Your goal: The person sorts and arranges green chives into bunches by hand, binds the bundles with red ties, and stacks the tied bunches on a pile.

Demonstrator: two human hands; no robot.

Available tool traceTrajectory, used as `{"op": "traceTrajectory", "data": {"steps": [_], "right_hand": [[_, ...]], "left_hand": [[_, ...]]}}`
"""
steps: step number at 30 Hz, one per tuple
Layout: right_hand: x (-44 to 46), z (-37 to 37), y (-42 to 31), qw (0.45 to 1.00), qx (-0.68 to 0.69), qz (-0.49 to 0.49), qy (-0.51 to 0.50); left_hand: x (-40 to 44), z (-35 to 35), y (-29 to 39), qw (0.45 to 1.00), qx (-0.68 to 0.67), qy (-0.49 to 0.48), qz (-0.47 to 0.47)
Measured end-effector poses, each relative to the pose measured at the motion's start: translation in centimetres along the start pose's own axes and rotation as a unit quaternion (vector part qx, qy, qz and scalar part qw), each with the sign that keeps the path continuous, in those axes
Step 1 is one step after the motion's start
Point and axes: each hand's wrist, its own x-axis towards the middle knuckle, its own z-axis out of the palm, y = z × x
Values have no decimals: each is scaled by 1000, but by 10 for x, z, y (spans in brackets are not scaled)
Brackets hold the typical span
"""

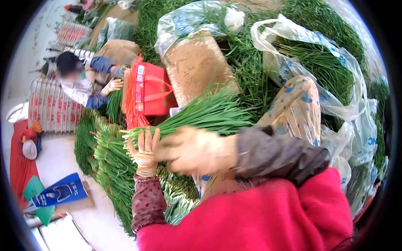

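A loose bunch of garlic chives (205,112) lies across in front of me, its pale cut ends pointing left and its green leaves spreading right. My left hand (144,151), in a pale glove, has its fingers over the stems near the pale ends and holds the bunch. Close beside it, just below the leaves, is my gloved right hand (194,150), smeared by motion, so its fingers cannot be made out. Tied bundles of chives (109,157) are piled to the left of and under my left hand.
A red box (157,94) with red strips (135,98) hanging over its side stands beyond the bunch. Behind it is a dirt-covered board (199,67). Plastic bags of chives (314,62) lie at right. A co-worker (79,77) handles greens at left, near stacked crates (54,104).
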Motion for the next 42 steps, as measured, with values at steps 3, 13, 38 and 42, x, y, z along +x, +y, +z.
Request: {"op": "traceTrajectory", "data": {"steps": [3, 13, 38, 42], "right_hand": [[21, 43, -12, 929, 313, 173, -89], [-43, -50, 12, 843, 114, 398, -343], [-113, -43, 109, 740, -232, 617, -137], [-90, -49, 96, 857, -144, 495, 14]], "left_hand": [[5, 3, 2, 999, -11, 52, -1], [-17, -18, -12, 1000, 15, 0, -12], [-47, -67, -4, 998, 19, 6, -51], [-49, -68, -4, 998, 21, 22, -46]]}}
